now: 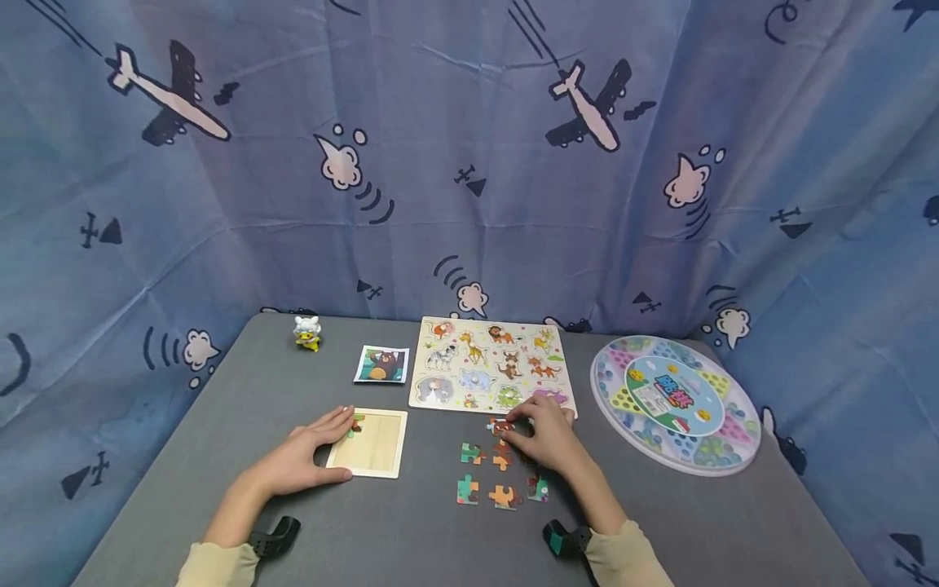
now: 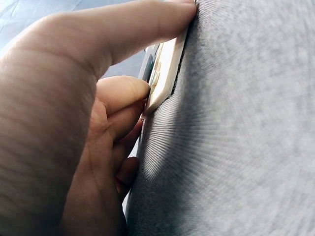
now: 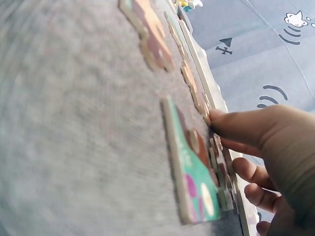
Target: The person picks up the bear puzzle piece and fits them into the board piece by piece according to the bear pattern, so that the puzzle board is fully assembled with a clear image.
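In the head view my left hand (image 1: pixel 304 458) holds the square wooden puzzle tray (image 1: pixel 389 471) at its left side, with the thumb at the near edge and the fingers at the far left corner. One jigsaw piece (image 1: pixel 356 425) lies in that corner, partly covered by the fingertips. My right hand (image 1: pixel 548 432) pinches a red-brown jigsaw piece (image 1: pixel 499 425) between thumb and fingers, low over the table. Several loose pieces lie nearby, among them a green piece (image 1: pixel 467 490), an orange piece (image 1: pixel 503 496) and a spotted green piece (image 3: pixel 197 191) under the right wrist.
Beyond the hands lies a wooden animal board (image 1: pixel 455 367), left of it a bear picture card (image 1: pixel 382 364). A small figurine (image 1: pixel 307 333) stands at the far left. A round game box (image 1: pixel 675 405) lies at the right. A patterned curtain (image 1: pixel 469 163) hangs behind the grey table.
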Motion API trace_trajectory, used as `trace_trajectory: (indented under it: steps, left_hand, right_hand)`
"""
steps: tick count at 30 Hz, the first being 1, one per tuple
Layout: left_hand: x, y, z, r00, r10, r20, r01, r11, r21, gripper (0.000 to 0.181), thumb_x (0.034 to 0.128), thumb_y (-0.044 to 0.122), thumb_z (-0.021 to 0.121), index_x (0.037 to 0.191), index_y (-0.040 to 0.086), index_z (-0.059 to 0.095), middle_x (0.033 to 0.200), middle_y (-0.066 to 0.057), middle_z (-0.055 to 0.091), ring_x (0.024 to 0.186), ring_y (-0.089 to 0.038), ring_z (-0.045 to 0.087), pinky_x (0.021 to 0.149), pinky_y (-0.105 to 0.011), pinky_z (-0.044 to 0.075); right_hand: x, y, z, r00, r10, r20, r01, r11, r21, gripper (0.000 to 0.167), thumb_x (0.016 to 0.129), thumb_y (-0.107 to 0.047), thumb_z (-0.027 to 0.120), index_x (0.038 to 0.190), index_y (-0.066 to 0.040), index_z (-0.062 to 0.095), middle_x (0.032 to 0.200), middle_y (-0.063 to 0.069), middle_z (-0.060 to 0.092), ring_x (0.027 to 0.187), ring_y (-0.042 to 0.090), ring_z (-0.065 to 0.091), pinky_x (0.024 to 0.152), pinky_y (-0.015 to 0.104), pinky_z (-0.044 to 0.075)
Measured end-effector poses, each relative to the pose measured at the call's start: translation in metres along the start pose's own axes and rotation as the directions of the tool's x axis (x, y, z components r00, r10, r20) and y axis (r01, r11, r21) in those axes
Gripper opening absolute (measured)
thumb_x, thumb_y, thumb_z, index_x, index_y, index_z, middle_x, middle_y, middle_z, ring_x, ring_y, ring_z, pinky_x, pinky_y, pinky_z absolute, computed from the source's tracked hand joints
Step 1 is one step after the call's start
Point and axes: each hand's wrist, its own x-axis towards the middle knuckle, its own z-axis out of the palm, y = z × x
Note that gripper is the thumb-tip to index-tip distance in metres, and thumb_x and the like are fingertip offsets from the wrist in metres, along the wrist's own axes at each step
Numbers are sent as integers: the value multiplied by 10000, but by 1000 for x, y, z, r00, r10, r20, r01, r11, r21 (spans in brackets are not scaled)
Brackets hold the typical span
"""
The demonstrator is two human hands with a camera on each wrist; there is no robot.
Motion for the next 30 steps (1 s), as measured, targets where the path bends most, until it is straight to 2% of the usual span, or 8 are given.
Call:
trace_trajectory:
  steps: [6,15,23,30]
  left_hand:
    - [0,2,0,1000,-6,0,6,1000,-3,921,879,446,844,1603,32,453,1682,-173,394,1566,-460,311,1093,-790,303]
    - [0,0,1,1000,-3,-4,3,1000,-4,921,877,441,847,1602,31,455,1681,-174,395,1563,-464,315,1097,-801,292]
    - [1,0,0,1000,-4,8,4,1000,-13,936,882,444,848,1613,32,435,1686,-184,381,1565,-468,307,1093,-801,293]
    - [0,0,1,1000,0,-6,0,1000,2,937,882,447,845,1611,25,435,1682,-182,389,1560,-458,324,1098,-776,315]
  right_hand:
    - [-2,1,-1,999,-10,31,10,1000,3,225,904,-299,865,1094,-195,808,1107,32,678,1074,298,594,845,553,328]
    - [-2,4,-1,998,-65,13,65,997,28,192,929,-273,841,1074,-164,781,1128,56,693,1095,289,573,867,550,353]
    - [-1,4,-3,996,-80,-31,82,994,68,220,936,-185,826,1122,-98,748,1069,62,746,1023,279,633,877,535,387]
    - [-1,4,-3,996,-76,-48,80,994,77,235,940,-164,821,1148,-76,754,1030,54,757,974,264,665,852,486,412]
